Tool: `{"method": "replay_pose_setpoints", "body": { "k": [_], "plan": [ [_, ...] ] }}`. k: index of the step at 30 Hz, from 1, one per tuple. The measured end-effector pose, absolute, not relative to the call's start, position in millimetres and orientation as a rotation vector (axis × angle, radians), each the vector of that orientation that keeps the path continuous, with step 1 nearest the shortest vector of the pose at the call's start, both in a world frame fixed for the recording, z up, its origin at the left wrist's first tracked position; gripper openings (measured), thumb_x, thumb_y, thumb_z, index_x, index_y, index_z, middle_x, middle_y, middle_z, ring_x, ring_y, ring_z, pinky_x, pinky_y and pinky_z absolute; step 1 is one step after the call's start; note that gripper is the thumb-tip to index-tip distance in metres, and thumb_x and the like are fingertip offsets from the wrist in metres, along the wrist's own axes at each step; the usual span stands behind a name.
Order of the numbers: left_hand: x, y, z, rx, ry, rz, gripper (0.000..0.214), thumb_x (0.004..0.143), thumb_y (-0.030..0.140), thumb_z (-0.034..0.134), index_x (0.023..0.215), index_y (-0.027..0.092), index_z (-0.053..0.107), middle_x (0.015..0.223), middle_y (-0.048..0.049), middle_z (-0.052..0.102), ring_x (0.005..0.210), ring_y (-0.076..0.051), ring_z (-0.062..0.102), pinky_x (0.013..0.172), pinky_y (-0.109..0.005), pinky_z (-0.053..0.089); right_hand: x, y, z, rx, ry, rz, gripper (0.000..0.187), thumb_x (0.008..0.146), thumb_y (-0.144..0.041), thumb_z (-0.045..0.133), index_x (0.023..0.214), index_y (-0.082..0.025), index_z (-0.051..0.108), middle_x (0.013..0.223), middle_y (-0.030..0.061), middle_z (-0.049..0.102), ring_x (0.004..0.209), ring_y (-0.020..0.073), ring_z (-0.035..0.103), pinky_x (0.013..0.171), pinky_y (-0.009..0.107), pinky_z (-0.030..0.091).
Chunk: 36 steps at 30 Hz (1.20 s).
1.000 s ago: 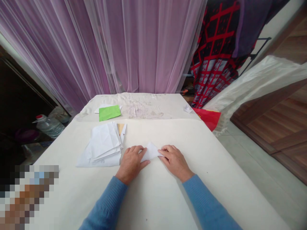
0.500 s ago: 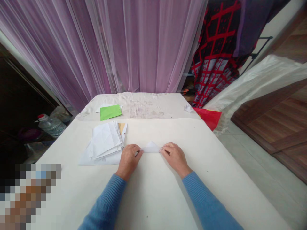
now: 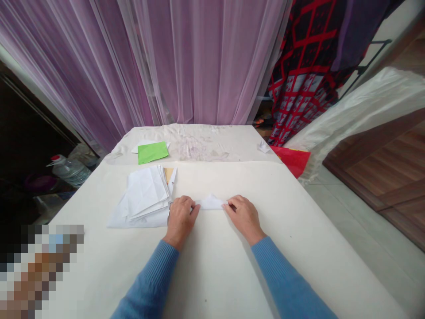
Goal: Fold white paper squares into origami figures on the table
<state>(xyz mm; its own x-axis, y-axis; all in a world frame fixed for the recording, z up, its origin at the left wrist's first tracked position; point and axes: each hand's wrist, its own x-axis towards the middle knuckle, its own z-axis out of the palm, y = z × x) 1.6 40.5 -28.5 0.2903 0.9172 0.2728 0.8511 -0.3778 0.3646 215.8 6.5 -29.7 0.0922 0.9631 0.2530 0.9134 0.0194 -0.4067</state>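
A small white sheet of folded paper (image 3: 211, 203) lies on the table between my hands, with a low peak at its top middle and a straight lower edge. My left hand (image 3: 182, 218) pinches its left end, thumb toward the paper and fingers curled. At the right end, my right hand (image 3: 244, 218) pinches the paper between thumb and fingertips. Just left of my left hand rests a stack of white paper sheets (image 3: 146, 192), partly covered by that hand at its edge. A tan piece (image 3: 169, 174) shows behind the stack's right side.
A green paper (image 3: 152, 152) lies farther back over a white sheet. Near the far right edge sits a crumpled white paper (image 3: 264, 146). A red bag (image 3: 294, 160) hangs beside the table (image 3: 226, 274). Purple curtains (image 3: 199, 62) stand behind; a water bottle (image 3: 69, 170) is at left.
Both hands stay at the ends of the folded paper, with the thumbs slightly shifted. The whole view has tilted and moved a little; the papers on the table look unmoved.
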Motion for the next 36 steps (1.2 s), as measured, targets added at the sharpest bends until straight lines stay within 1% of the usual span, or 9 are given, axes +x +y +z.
{"method": "replay_pose_setpoints", "body": {
  "k": [10,18,20,22,24,27,29,33,36],
  "plan": [
    [5.4,39.4,-26.9,2.436,1.736,0.616,0.019,0.089,0.030,0.056,0.074,0.020,0.061,0.085,-0.0039,0.062,0.084,-0.021,0.055,0.077,-0.034,0.039,213.4,5.9,-26.6,-1.933,-1.816,0.162,0.015,0.085,-0.027,0.061,0.072,-0.021,0.065,0.081,0.0000,0.065,0.079,0.0155,0.057,0.071,0.026,0.036],
    [7.0,38.3,-27.6,2.404,1.766,0.632,0.015,0.087,0.028,0.058,0.074,0.021,0.057,0.085,-0.0037,0.060,0.084,-0.022,0.055,0.077,-0.034,0.040,213.5,6.5,-29.9,-1.907,-1.810,0.148,0.014,0.084,-0.026,0.059,0.072,-0.021,0.063,0.080,0.0011,0.064,0.079,0.0169,0.057,0.072,0.027,0.037],
    [7.2,37.5,-27.9,2.387,1.782,0.658,0.010,0.087,0.028,0.058,0.079,0.021,0.057,0.087,-0.0039,0.060,0.086,-0.022,0.055,0.078,-0.035,0.041,213.9,6.7,-32.2,-1.885,-1.768,0.177,0.005,0.083,-0.024,0.059,0.081,-0.021,0.064,0.084,0.0012,0.066,0.079,0.0167,0.058,0.073,0.027,0.038],
    [7.3,36.9,-27.1,2.366,1.793,0.674,0.006,0.087,0.027,0.057,0.086,0.021,0.056,0.089,-0.0042,0.059,0.088,-0.022,0.055,0.079,-0.035,0.042,214.6,6.7,-34.4,-1.859,-1.706,0.214,0.014,0.080,-0.021,0.059,0.094,-0.022,0.063,0.089,0.0008,0.067,0.078,0.0159,0.058,0.073,0.027,0.039],
    [7.3,36.8,-25.3,2.345,1.777,0.665,0.005,0.087,0.024,0.057,0.090,0.021,0.058,0.092,-0.0045,0.060,0.090,-0.022,0.056,0.080,-0.035,0.042,215.6,6.5,-36.0,-1.837,-1.668,0.231,0.022,0.079,-0.019,0.058,0.101,-0.023,0.061,0.093,0.0005,0.067,0.076,0.0151,0.057,0.073,0.027,0.040],
    [7.2,37.5,-22.5,2.324,1.723,0.639,0.009,0.087,0.021,0.055,0.092,0.023,0.063,0.095,-0.0045,0.061,0.091,-0.022,0.057,0.081,-0.034,0.042,216.8,5.9,-37.1,-1.788,-1.730,0.226,0.015,0.080,-0.016,0.053,0.089,-0.023,0.063,0.091,0.0009,0.065,0.078,0.0152,0.056,0.073,0.027,0.040],
    [7.3,38.0,-21.1,2.323,1.697,0.625,0.015,0.088,0.020,0.053,0.091,0.025,0.067,0.098,-0.0043,0.062,0.092,-0.021,0.057,0.081,-0.034,0.042,216.7,5.2,-37.0,-1.757,-1.787,0.223,0.017,0.080,-0.012,0.051,0.082,-0.023,0.064,0.090,0.0015,0.065,0.083,0.0157,0.056,0.077,0.027,0.039],
    [9.1,37.3,-18.4,2.350,1.695,0.560,0.026,0.088,0.015,0.048,0.092,0.028,0.070,0.100,-0.0041,0.063,0.092,-0.021,0.057,0.080,-0.035,0.040,213.2,3.6,-35.1,-1.788,-1.832,0.186,0.022,0.083,-0.010,0.050,0.083,-0.024,0.067,0.100,0.0028,0.064,0.094,0.0175,0.055,0.083,0.030,0.036],
    [13.1,35.2,-14.9,2.360,1.736,0.500,0.023,0.084,0.016,0.052,0.093,0.028,0.069,0.100,-0.0045,0.064,0.095,-0.023,0.056,0.080,-0.036,0.038,208.8,2.5,-31.3,-1.852,-1.847,0.154,0.020,0.082,-0.011,0.052,0.085,-0.024,0.067,0.106,0.0032,0.062,0.100,0.0188,0.053,0.083,0.031,0.033]
  ]
}}
